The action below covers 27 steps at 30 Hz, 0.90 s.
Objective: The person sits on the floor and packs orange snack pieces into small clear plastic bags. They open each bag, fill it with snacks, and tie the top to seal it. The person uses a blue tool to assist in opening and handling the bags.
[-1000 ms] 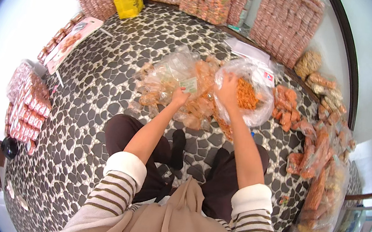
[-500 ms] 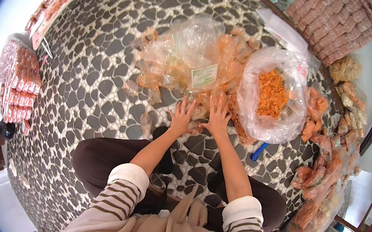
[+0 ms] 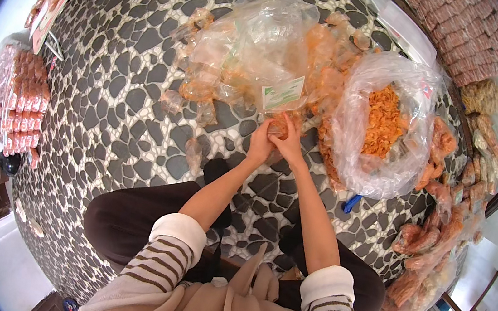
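My left hand (image 3: 260, 143) and my right hand (image 3: 291, 142) come together over the floor in front of my crossed legs. Between them sits a small clear packet (image 3: 278, 127) of orange snack, with the fingers of both hands curled round it. Just beyond lies a large clear plastic bag (image 3: 264, 38) with a white and green label (image 3: 283, 93), spread over several small orange-filled packets (image 3: 198, 89). To the right of my hands stands a big open plastic bag (image 3: 351, 106) holding orange chips (image 3: 383, 126).
A blue object (image 3: 351, 203) lies below the open bag. Filled bags (image 3: 433, 236) line the right side, and stacked packets (image 3: 472, 37) rise at the far right. More stacked packs (image 3: 24, 104) stand at the left on the stone-patterned floor (image 3: 113, 87). One small packet (image 3: 193, 154) lies near my left knee.
My hands were spread flat with fingers apart over the small packets. Now they have closed together round one packet. The whole view has shifted slightly.
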{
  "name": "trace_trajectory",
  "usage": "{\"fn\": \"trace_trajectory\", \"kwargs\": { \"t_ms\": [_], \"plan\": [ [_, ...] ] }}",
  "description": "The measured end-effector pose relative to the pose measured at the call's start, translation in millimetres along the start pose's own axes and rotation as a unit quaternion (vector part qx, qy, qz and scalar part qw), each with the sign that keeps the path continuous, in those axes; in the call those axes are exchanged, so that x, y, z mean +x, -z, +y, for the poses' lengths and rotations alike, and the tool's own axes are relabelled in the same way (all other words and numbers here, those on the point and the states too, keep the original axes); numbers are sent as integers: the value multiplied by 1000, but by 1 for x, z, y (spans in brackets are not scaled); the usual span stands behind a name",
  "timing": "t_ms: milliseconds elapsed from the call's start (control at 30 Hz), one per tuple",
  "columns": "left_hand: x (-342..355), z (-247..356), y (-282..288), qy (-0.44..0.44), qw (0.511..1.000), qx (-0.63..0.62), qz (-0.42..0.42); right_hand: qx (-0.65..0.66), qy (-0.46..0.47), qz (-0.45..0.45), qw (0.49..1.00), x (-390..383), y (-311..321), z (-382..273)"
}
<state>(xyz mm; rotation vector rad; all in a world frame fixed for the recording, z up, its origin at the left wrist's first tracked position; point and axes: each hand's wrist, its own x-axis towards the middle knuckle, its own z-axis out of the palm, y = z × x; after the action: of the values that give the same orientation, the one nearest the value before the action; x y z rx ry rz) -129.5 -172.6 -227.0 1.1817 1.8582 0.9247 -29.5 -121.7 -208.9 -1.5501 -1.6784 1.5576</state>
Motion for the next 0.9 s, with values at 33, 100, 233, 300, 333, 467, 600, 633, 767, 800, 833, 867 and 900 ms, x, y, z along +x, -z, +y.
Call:
{"fn": "trace_trajectory", "kwargs": {
  "t_ms": [33,100,233,300,333,467,600,633,767,800,833,867,900],
  "plan": [
    [-1,4,-5,-4,994,-103,18,19,-13,2,1000,2,2,0],
    [-3,16,-11,83,947,-310,6,62,-53,18,996,4,6,-3],
    [-22,39,10,-1,998,58,33,84,-82,88,989,-7,13,-19],
    [-28,49,24,-38,997,-68,11,69,-52,112,990,-18,19,-34],
    [-31,52,31,-58,990,-131,-1,57,-51,130,989,-23,23,-42],
    [-38,67,58,-23,973,-213,87,45,-30,171,984,-46,46,-68],
    [-4,100,97,-42,925,-238,293,-4,58,198,978,-61,72,-81],
    [12,113,109,-75,910,-232,336,-18,85,210,974,-63,77,-83],
    [78,180,142,-103,945,-88,297,-21,129,232,964,-65,92,-93],
    [89,197,142,-101,948,-53,297,-12,133,230,964,-63,95,-95],
    [99,213,139,-91,952,-18,290,-20,144,238,960,-60,98,-98],
    [109,226,136,-81,954,17,287,-27,155,245,957,-58,98,-101],
    [119,236,133,-28,964,40,261,-31,167,250,953,-56,99,-104]
  ]
}}
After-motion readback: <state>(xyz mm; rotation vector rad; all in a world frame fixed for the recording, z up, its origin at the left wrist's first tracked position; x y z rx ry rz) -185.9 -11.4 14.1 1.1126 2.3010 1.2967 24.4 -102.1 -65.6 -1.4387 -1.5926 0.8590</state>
